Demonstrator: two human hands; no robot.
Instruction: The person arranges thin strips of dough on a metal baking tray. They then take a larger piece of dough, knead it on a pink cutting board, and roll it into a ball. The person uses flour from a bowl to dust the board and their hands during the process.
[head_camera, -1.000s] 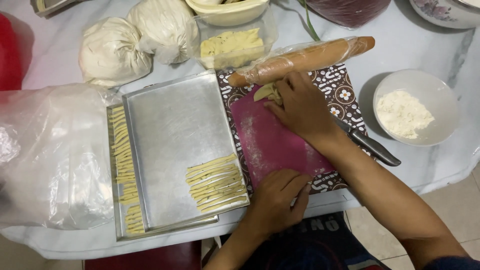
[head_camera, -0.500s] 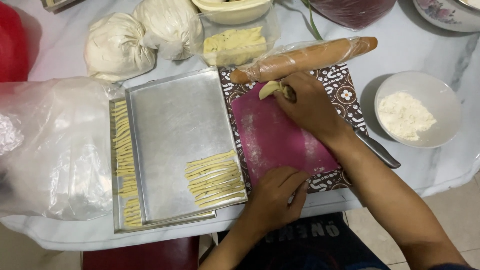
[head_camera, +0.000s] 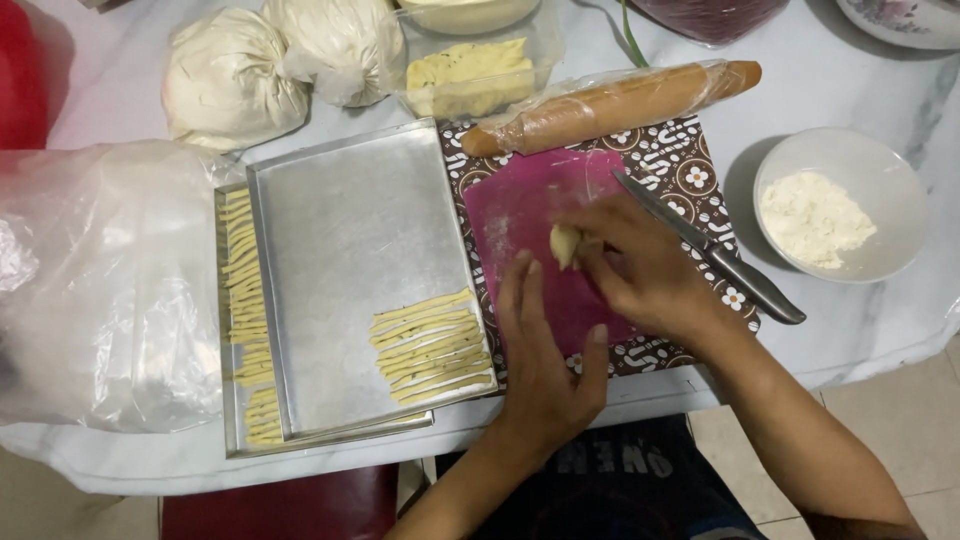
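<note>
Since the earlier frame the right hand (head_camera: 650, 270) has come back from the rolling pin (head_camera: 610, 105) to the middle of the pink mat (head_camera: 530, 215), pinching a dough lump (head_camera: 565, 245). The metal tray (head_camera: 350, 230) holds dough strips (head_camera: 432, 345) (near corner). The left hand (head_camera: 540, 350) lies flat, fingers together, just beside the lump.

White marble table (head_camera: 860, 330) above pale tiled floor (head_camera: 890, 430)

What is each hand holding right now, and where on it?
The right hand pinches a small dough lump at its right side with its fingertips. The left hand holds nothing.
</note>
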